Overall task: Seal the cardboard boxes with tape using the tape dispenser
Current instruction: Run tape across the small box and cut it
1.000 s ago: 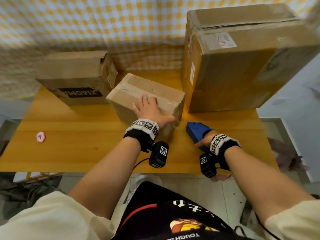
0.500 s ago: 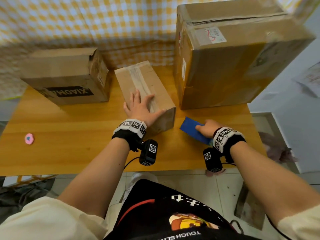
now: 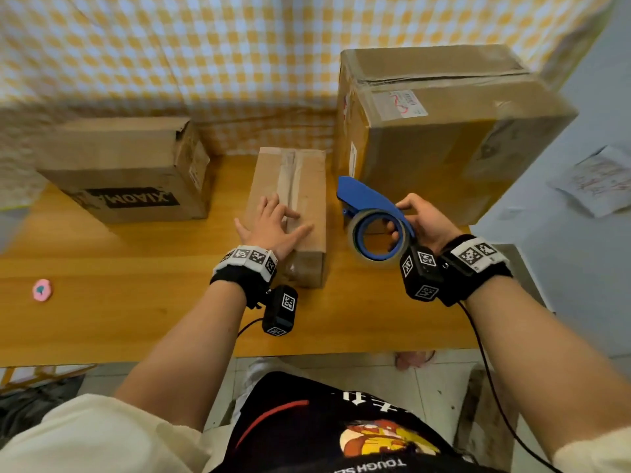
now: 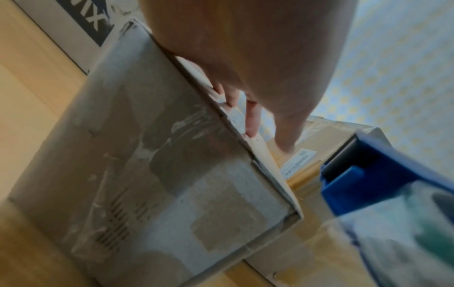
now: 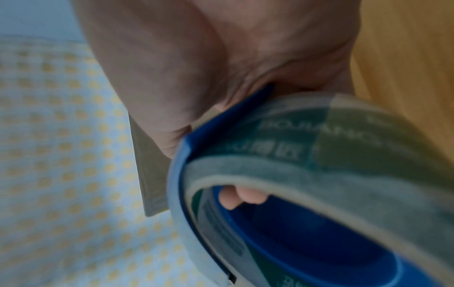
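Your right hand [image 3: 423,222] has the tape dispenser [image 3: 374,218] up off the table [image 3: 136,302], fingers [image 5: 242,198] curled through the roll. Left hand [image 3: 269,223] lies flat, fingers spread, on the small box [image 3: 304,186].

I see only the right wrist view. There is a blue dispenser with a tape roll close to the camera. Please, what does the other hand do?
Observer: The left hand lies flat, fingers spread, on top of the small box in the middle of the table.
Operator: Is this box already taped?
Observer: A strip of tape runs along its top seam, seen from the head view; whether it seals fully I cannot tell.
Operator: Where is the tape dispenser relative to the box?
Observer: The right hand holds the tape dispenser above the table, to the right of the small box and apart from it, in front of the large box.
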